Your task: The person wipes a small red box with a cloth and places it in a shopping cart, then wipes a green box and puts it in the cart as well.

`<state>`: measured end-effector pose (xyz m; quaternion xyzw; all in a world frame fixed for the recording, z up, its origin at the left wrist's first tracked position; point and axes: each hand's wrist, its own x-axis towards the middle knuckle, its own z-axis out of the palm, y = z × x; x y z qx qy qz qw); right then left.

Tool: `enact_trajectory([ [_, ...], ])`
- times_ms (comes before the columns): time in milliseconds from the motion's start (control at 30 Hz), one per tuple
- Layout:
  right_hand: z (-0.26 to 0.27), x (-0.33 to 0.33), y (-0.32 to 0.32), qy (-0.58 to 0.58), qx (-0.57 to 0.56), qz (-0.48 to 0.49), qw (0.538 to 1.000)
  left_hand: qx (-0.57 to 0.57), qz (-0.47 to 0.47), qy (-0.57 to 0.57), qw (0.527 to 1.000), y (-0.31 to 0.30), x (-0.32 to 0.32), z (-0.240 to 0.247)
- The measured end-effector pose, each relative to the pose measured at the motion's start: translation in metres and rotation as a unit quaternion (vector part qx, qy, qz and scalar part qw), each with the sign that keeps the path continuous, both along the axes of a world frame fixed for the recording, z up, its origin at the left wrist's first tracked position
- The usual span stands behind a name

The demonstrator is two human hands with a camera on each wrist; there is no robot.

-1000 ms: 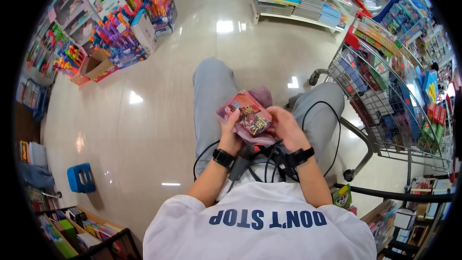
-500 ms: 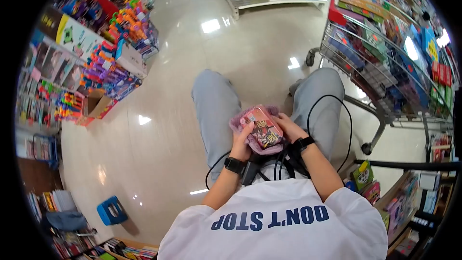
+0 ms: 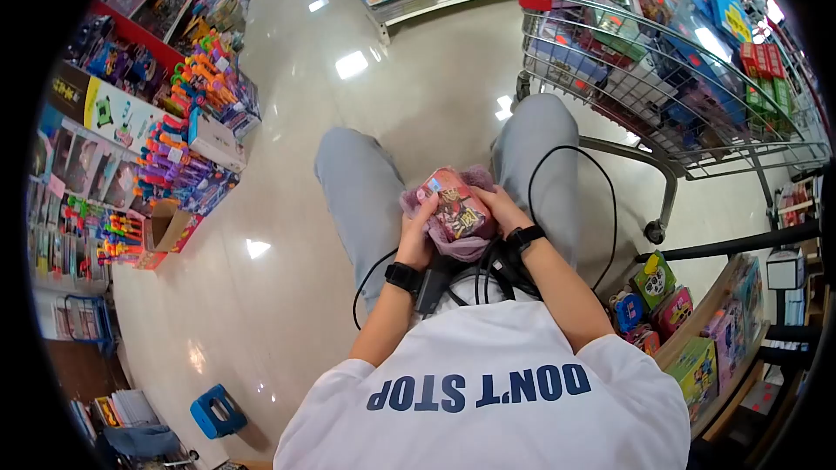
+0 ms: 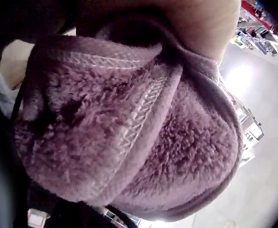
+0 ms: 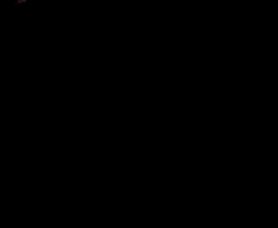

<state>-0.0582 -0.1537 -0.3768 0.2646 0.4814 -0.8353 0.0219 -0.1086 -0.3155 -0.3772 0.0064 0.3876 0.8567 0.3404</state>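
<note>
A small red-pink box (image 3: 461, 211) with printed characters lies face up on a mauve fleece cloth (image 3: 466, 250), held over the lap. My left hand (image 3: 416, 242) grips the box and cloth from the left, its thumb on top of the printed face. On the other side my right hand (image 3: 503, 211) holds the right edge, with its fingertips partly hidden. In the left wrist view the fleece cloth (image 4: 191, 142), with a stitched hem, hangs in folds below the hand and hides the box. The right wrist view is almost wholly black.
A loaded shopping cart (image 3: 662, 61) stands at the right front. Toy displays (image 3: 174, 157) line the left, and a book shelf (image 3: 435, 0) stands ahead. A blue stool (image 3: 218, 411) sits on the floor at the lower left. A black cable (image 3: 614, 209) loops over the right knee.
The right hand, blurred a second ago at the box's right side, now holds that edge. The cloth's bunched far end has sunk lower behind the box. The head view has turned, shifting the surroundings.
</note>
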Motion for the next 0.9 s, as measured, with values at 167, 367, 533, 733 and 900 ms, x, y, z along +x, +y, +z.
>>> enact_trajectory([
  [167,-0.031,-0.014,0.001,0.015,-0.035,-0.004,0.999,0.015,-0.027,-0.087,0.996,-0.001,-0.01,-0.022],
  [367,0.008,-0.011,-0.01,-0.011,-0.03,0.001,1.0,0.045,0.012,-0.095,0.994,-0.011,-0.003,-0.014],
  [533,-0.004,-0.015,-0.009,0.011,-0.051,0.031,0.998,0.03,0.005,-0.062,0.998,-0.014,-0.004,-0.015],
  [733,0.016,-0.009,-0.014,-0.009,-0.015,0.003,1.0,0.054,0.019,-0.027,0.998,-0.021,0.001,-0.008],
  [900,0.02,-0.012,-0.017,0.107,-0.021,-0.033,0.993,-0.001,0.119,0.065,0.991,-0.012,0.004,0.003],
])
